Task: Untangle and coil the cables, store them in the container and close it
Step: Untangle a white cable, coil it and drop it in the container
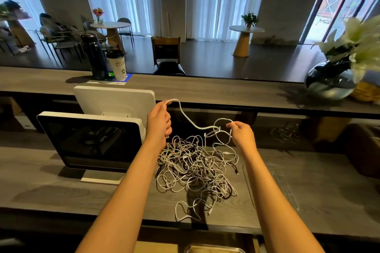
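Note:
A tangled heap of white and dark cables [195, 168] lies on the grey wooden counter [61, 191] in front of me. My left hand [159, 123] is raised above the heap's left side and grips one white cable [188, 118], which arcs from its fingers down to the right. My right hand [241, 134] is lifted over the heap's right side and pinches a loop of white cable between thumb and fingers. A clear plastic container [273, 183] lies on the counter to the right of the heap, hard to make out.
A white-framed screen [90, 139] stands on the counter left of the cables, another white panel [115, 98] behind it. On the raised ledge stand a dark bottle [95, 57], a paper cup [117, 64] and, far right, a glass vase of flowers [331, 82].

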### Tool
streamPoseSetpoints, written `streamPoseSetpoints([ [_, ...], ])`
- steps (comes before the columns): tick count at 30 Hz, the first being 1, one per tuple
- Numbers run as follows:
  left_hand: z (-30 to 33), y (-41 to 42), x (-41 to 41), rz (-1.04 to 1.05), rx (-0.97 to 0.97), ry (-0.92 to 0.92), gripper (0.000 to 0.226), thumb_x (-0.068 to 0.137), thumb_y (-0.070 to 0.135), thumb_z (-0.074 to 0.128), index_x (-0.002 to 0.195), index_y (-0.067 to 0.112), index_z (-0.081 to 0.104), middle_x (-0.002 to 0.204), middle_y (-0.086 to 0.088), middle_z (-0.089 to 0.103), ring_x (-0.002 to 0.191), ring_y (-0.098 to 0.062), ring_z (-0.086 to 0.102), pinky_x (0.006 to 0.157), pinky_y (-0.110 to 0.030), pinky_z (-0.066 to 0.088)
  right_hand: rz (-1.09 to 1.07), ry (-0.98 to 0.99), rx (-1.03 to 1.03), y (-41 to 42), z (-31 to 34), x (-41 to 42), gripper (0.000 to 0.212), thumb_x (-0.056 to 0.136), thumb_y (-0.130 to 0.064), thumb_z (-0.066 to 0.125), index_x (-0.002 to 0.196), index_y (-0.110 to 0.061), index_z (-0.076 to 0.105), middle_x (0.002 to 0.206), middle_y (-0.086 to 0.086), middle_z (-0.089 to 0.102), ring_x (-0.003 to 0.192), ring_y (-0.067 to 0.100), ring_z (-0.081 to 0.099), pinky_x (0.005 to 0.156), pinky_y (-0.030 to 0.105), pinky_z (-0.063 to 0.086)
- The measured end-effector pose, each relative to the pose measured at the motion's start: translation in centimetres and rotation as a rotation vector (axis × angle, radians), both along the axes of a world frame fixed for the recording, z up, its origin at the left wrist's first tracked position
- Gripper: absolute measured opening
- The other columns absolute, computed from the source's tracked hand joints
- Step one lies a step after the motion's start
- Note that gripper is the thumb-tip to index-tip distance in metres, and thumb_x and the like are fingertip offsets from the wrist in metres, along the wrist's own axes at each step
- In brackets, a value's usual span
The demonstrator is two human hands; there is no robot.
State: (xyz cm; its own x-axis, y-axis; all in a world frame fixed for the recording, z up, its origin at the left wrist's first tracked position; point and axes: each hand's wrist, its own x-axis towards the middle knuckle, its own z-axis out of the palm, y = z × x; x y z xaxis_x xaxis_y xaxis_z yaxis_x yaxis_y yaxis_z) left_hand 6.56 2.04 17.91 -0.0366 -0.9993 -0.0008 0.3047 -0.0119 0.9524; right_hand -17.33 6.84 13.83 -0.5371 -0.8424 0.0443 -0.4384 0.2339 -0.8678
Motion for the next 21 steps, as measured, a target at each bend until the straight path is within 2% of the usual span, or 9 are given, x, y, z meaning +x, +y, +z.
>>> streamPoseSetpoints([
  [3,-0.6,0.1,-0.2,-0.025,0.072,-0.039,0.027,0.107,0.023,0.039,0.091,0.011,0.057,0.05,0.006,0.031,0.037,-0.005,0.021,0.034,-0.019,0.016,-0.069,0.05,0.068,0.7,-0.7,-0.1,0.028,0.097,-0.029,0.048,0.095,-0.018,0.074,0.083,0.01,0.071,0.081,0.032,0.067,0.077,0.043,0.056],
  [5,-0.9,0.3,-0.2,-0.06,0.11,-0.059,0.026,0.107,0.021,0.038,0.094,0.008,0.057,0.049,0.006,0.03,0.036,-0.005,0.02,0.035,-0.019,0.015,-0.083,-0.053,0.025,0.9,-0.8,0.5,0.027,0.096,-0.029,0.048,0.096,-0.018,0.072,0.071,0.011,0.067,0.067,0.029,0.066,0.064,0.039,0.057],
  [7,-0.8,0.6,-0.2,-0.08,0.068,-0.098,0.03,0.108,0.024,0.036,0.106,0.008,0.061,0.052,0.005,0.031,0.04,-0.006,0.021,0.038,-0.021,0.016,-0.042,-0.168,-0.059,1.3,-0.3,1.0,0.027,0.101,-0.021,0.047,0.104,-0.013,0.072,0.061,0.008,0.057,0.051,0.016,0.053,0.048,0.026,0.043],
  [9,0.0,0.8,-0.2,-0.078,-0.016,-0.114,0.032,0.109,0.03,0.035,0.112,0.016,0.064,0.056,0.005,0.034,0.043,-0.007,0.024,0.039,-0.022,0.022,-0.001,-0.201,-0.173,1.7,0.1,1.5,0.028,0.103,-0.021,0.046,0.108,-0.013,0.073,0.058,0.004,0.05,0.049,0.01,0.042,0.045,0.022,0.031],
  [14,3.4,1.4,0.1,-0.163,-0.102,0.15,0.03,0.109,0.032,0.036,0.11,0.018,0.062,0.057,0.005,0.032,0.04,-0.005,0.021,0.037,-0.019,0.014,-0.009,-0.412,-0.372,2.5,0.8,2.0,0.028,0.107,-0.022,0.04,0.113,-0.023,0.068,0.057,-0.008,0.044,0.049,0.003,0.035,0.044,0.017,0.028],
  [16,3.8,1.7,0.3,-0.208,-0.072,0.179,0.029,0.108,0.029,0.038,0.102,0.014,0.061,0.054,0.005,0.03,0.038,-0.004,0.02,0.036,-0.018,0.012,0.014,-0.307,-0.245,2.4,1.2,1.9,0.031,0.106,-0.025,0.042,0.12,-0.015,0.067,0.071,-0.002,0.058,0.06,0.009,0.049,0.055,0.025,0.039],
  [18,3.5,2.0,0.2,-0.257,-0.038,0.054,0.029,0.107,0.027,0.04,0.091,0.012,0.06,0.051,0.006,0.029,0.036,-0.004,0.019,0.033,-0.016,0.013,0.003,-0.106,-0.005,2.1,0.7,1.8,0.041,0.103,-0.031,0.048,0.135,-0.007,0.058,0.118,0.012,0.065,0.102,0.024,0.062,0.086,0.038,0.048],
  [19,3.3,2.3,0.1,-0.301,-0.023,-0.028,0.031,0.107,0.027,0.041,0.087,0.012,0.058,0.049,0.007,0.029,0.035,-0.004,0.019,0.032,-0.016,0.013,-0.022,-0.059,0.056,2.0,0.5,1.8,0.05,0.102,-0.034,0.05,0.143,-0.006,0.05,0.139,0.016,0.053,0.124,0.03,0.054,0.101,0.04,0.043],
  [21,2.7,3.1,-0.4,-0.397,0.004,-0.142,0.033,0.107,0.028,0.042,0.081,0.013,0.055,0.047,0.008,0.028,0.034,-0.004,0.018,0.033,-0.016,0.012,-0.027,-0.072,-0.032,2.6,0.9,3.0,0.058,0.102,-0.035,0.051,0.151,-0.007,0.037,0.155,0.015,0.035,0.141,0.03,0.037,0.114,0.039,0.031],
])
